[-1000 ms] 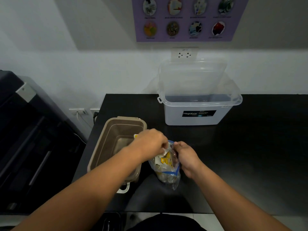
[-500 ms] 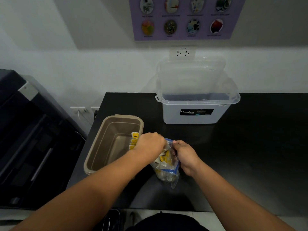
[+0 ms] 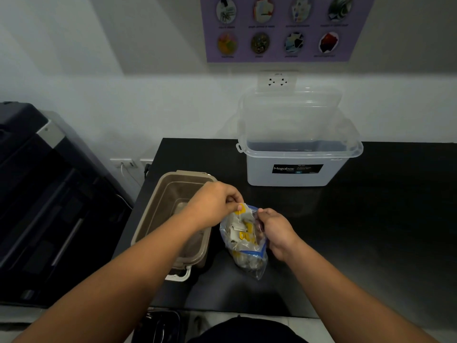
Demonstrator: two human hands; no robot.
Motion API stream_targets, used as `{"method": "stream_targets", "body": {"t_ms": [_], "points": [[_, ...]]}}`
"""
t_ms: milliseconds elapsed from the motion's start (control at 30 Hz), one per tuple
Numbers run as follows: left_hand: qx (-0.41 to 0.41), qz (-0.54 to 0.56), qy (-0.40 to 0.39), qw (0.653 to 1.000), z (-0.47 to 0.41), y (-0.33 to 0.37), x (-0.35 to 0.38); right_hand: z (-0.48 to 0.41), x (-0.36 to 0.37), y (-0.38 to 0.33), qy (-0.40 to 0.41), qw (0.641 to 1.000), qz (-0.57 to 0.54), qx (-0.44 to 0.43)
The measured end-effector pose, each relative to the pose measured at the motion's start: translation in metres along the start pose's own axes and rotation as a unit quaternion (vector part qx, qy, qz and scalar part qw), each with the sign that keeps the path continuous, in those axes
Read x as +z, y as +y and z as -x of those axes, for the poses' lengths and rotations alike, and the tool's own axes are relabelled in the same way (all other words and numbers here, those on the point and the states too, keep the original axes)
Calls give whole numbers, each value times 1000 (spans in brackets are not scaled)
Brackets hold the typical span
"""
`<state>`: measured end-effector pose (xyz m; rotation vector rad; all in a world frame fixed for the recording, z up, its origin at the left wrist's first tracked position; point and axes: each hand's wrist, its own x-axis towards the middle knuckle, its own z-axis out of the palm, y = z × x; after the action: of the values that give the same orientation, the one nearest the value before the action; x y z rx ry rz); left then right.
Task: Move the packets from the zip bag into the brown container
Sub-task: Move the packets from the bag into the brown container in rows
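My left hand (image 3: 215, 204), back from the brown container (image 3: 158, 206), pinches another packet (image 3: 241, 210) (yellow); my right hand (image 3: 277, 229) grips the zip bag (image 3: 247, 248).

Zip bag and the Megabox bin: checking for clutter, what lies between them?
Nothing: in the head view, only bare black counter separates the zip bag from the Megabox bin.

Your black counter (image 3: 371, 231) carries 3 items. The open brown container (image 3: 184, 173) sits at its left edge. The zip bag (image 3: 247, 256) stands just beside it, to the right. The clear Megabox tub (image 3: 296, 177) sits farther back, near the wall, lid (image 3: 291, 115) raised.
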<state>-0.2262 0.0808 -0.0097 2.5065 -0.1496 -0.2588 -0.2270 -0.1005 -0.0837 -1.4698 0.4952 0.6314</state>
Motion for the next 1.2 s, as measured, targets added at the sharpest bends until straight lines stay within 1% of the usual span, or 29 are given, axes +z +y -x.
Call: {"method": "stream_targets", "body": {"t_ms": [200,367,433,533,600,700,833,1067,1133,1200], "points": [[-12,84,34,996,6,-10,-20,-3,7,0,13,1000,4,2],[-22,102,88,991,13,-27,-45,-4,10,0,20,1000,0,-2],[-23,79,91,992,17,-39,-55,-3,11,-1,17,1000,-6,1],[-26,16,60,998,24,-55,-64,-4,13,0,15,1000,-12,4],[-34,-24,25,999,29,-65,-64,-7,15,1,16,1000,-13,5],[-47,-66,-30,996,30,-79,-53,-6,17,1,17,1000,-21,6],[-55,-111,-77,989,25,-89,-33,-4,20,2,15,999,-29,2],[-57,-188,-133,971,9,-91,-8,-3,23,4,18,999,-28,-4],[-58,-211,-135,966,5,-90,-3,-5,23,5,20,999,-28,-2],[-54,-238,-119,962,2,-90,0,-7,23,7,21,999,-33,-2]]}}
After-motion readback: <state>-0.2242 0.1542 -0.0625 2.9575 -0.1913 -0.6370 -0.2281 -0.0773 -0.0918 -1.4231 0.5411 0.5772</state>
